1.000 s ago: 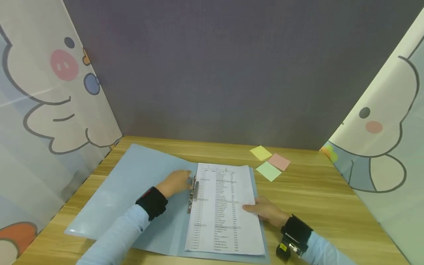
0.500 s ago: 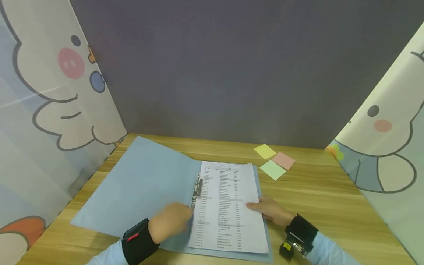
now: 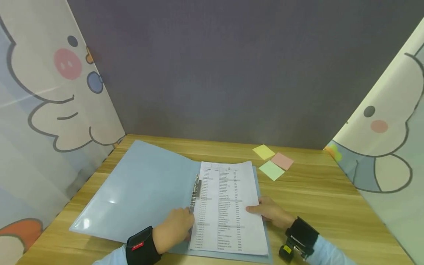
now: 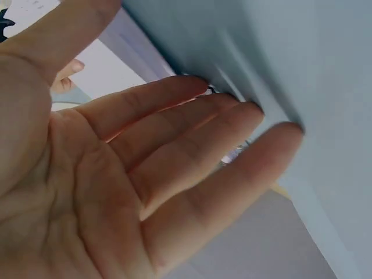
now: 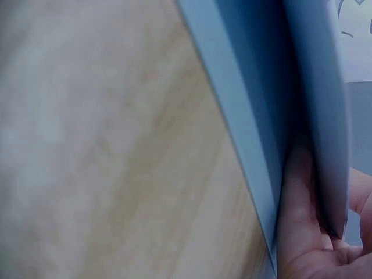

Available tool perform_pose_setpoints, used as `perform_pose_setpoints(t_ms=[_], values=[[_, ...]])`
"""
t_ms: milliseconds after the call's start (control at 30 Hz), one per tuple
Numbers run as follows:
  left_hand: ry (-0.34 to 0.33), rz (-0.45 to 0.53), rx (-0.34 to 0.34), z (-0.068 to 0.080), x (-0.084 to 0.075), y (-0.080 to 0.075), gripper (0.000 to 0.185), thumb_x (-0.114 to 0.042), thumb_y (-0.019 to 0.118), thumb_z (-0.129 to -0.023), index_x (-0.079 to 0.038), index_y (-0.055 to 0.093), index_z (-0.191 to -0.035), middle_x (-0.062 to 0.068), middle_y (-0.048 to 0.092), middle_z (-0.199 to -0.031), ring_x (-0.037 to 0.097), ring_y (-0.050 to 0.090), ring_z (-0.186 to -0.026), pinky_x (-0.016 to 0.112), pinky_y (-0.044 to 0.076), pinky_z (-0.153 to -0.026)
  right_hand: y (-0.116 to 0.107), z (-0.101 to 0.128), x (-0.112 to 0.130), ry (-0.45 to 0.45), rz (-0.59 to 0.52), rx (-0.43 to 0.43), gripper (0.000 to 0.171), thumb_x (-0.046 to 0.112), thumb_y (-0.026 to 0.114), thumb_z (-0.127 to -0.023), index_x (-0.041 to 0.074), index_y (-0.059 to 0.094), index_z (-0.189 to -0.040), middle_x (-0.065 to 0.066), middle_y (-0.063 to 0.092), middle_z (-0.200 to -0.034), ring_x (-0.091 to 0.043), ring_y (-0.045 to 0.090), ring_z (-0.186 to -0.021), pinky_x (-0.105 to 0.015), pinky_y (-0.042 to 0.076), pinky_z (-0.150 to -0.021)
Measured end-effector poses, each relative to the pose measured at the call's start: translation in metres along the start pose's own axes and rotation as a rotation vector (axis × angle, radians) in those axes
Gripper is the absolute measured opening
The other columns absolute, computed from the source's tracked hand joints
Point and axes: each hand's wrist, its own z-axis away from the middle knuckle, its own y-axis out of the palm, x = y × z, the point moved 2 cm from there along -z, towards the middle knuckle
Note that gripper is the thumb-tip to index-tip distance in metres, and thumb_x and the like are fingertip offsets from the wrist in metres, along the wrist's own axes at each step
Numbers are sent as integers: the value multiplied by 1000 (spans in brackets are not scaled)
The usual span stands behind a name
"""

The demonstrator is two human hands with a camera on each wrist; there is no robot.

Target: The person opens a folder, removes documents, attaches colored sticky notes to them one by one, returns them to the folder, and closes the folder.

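A light blue folder (image 3: 155, 184) lies spread on the table, with a metal clip (image 3: 194, 191) along its spine. Printed papers (image 3: 228, 209) rest on its right side, their left edge at the clip. My left hand (image 3: 173, 229) is at the spine by the clip's lower end. In the left wrist view, the fingers of that hand (image 4: 116, 174) are extended, with the tips against the folder (image 4: 325, 87). My right hand (image 3: 269, 212) pinches the papers' right edge, thumb on top. In the right wrist view, its fingers (image 5: 299, 215) reach between the papers (image 5: 325, 110) and the folder.
Yellow (image 3: 264, 151), pink (image 3: 282, 161) and green (image 3: 271, 170) sticky notes lie beyond the folder's top right corner. A dark panel (image 3: 212, 73) stands behind the wooden table (image 3: 314, 184). Cartoon-printed sheets (image 3: 39, 147) flank both sides.
My left hand has come down from near the clip's upper end to its lower end, towards me. The right hand keeps its hold on the papers' edge.
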Motion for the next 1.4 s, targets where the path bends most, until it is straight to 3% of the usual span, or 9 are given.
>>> perform_pose_setpoints(t_ms=[167,333,467,667,900,1000,1100,1167,1400], values=[[-26,0,0,1,6,-1,54,-30,82,-57,3,65,-95,11,62,-85,24,63,-74,32,54,-61,1,4,5,-20,11,-11,48,13,61,-86,-11,44,-124,-17,66,-101,-27,67,-85,-36,54,-71],[-104,-59,42,0,15,-2,55,-28,84,-54,1,65,-97,10,63,-90,25,62,-76,34,54,-64,-2,6,5,-25,36,-23,48,14,60,-86,-10,44,-124,-17,66,-101,-27,67,-84,-36,54,-70],[-138,-73,36,2,27,0,50,-24,87,-53,1,66,-90,8,60,-82,24,61,-73,34,53,-61,-1,6,5,-28,48,-12,48,16,60,-86,-9,45,-124,-17,66,-101,-27,67,-84,-36,54,-70],[-128,-103,-1,7,39,0,43,-17,86,-55,3,65,-87,10,61,-81,24,60,-69,34,53,-59,2,5,7,-22,68,-20,46,16,60,-86,-9,46,-123,-16,67,-100,-26,67,-83,-36,54,-70],[-56,-101,-78,10,21,-6,15,-5,75,-68,0,63,-77,10,60,-75,16,55,-58,28,45,-45,3,4,7,-22,78,-24,47,16,60,-86,-8,46,-123,-16,67,-100,-26,67,-82,-35,54,-69],[-2,-65,-63,8,12,-9,30,-11,78,-66,3,66,-90,17,64,-95,21,62,-71,30,51,-52,5,4,9,-20,75,-26,48,16,61,-86,-8,46,-124,-15,67,-100,-26,67,-82,-35,54,-69],[26,13,-1,4,7,-9,51,-17,81,-62,7,64,-103,23,60,-113,29,64,-88,33,55,-66,6,4,10,-21,69,-28,48,15,61,-86,-8,46,-124,-16,67,-100,-26,67,-82,-35,54,-69],[26,34,35,2,6,-9,60,-20,82,-60,8,61,-109,24,58,-118,32,62,-97,35,54,-74,7,4,11,-21,61,-25,47,15,61,-86,-8,45,-124,-16,67,-100,-26,67,-82,-35,54,-69],[-16,31,101,0,13,-8,71,-28,82,-57,6,59,-114,23,55,-124,34,59,-106,38,51,-83,7,10,12,-13,17,-20,49,13,60,-86,-11,42,-125,-15,66,-100,-26,67,-83,-37,54,-69]])
